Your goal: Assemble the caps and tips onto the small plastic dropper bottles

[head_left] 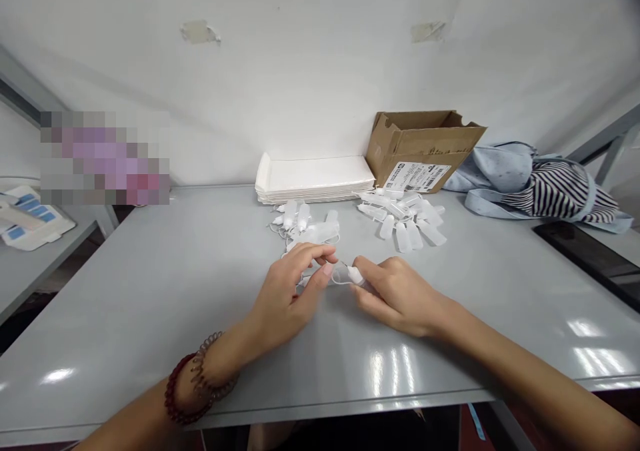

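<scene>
My right hand (397, 292) is closed round a small translucent squeeze bottle (355, 275), its white top pointing left. A thin, dark tip sticks out of that top toward my left fingers, and a white loop of strap hangs by it. My left hand (287, 294) has thumb and forefinger pinched close to the tip; whatever lies between them is too small to make out. Just beyond the left hand lies a loose pile of similar bottles (303, 217), partly hidden by the fingers. A second group of translucent bottles (410, 234) lies farther right, behind the right hand.
A stack of flat white boxes (320, 177) rests against the wall beside an open cardboard box (425, 151). To the right are a light-blue bag (500, 167), striped cloth (550, 191) and a black phone-like device (585, 254). Everything stands on a grey table (165, 291).
</scene>
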Tool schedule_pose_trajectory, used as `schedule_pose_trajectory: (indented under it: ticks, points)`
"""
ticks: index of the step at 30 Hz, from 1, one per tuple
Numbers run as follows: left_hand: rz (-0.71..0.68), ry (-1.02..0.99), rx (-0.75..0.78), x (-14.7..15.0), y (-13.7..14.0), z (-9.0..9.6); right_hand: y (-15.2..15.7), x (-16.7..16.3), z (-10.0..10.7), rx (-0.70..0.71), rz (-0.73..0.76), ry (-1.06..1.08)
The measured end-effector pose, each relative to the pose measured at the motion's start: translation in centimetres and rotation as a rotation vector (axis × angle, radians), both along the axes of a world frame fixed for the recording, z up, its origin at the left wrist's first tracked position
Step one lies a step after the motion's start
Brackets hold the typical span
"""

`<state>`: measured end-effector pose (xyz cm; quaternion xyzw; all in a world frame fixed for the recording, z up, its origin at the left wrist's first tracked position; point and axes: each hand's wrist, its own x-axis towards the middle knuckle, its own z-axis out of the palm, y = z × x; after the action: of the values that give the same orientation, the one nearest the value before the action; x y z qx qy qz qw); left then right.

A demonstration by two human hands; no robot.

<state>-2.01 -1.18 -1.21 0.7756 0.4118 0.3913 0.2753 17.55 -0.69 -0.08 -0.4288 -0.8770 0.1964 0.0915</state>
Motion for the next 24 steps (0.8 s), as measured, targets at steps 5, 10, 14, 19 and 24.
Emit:
schedule_pose_trajectory:
  ticks: [5, 10, 14, 19, 24]
  points:
    - [-0.064, -0.007, 0.042, 0.4, -0.2, -0.1, -0.1, 0.0, 0.0, 0.044, 0.057, -0.038]
    - [-0.071, 0.032, 0.041, 0.5, -0.2, 0.0, -0.3, 0.0, -0.2, 0.141, 0.096, -0.103]
    - [-0.005, 0.020, -0.002, -0.1, 0.4, 0.7, 0.4, 0.5, -0.1, 0.179, 0.031, -0.107]
    - [0.380, -0.204, -0.130, -1.9, 2.4, 0.9, 2.4, 2.1, 0.0, 0.197, -0.345, -0.119]
    - [0.473, -0.419, -0.306, -2.9, 4.1, 0.3, 3.9, 3.6, 0.0, 0.258, -0.587, -0.183]
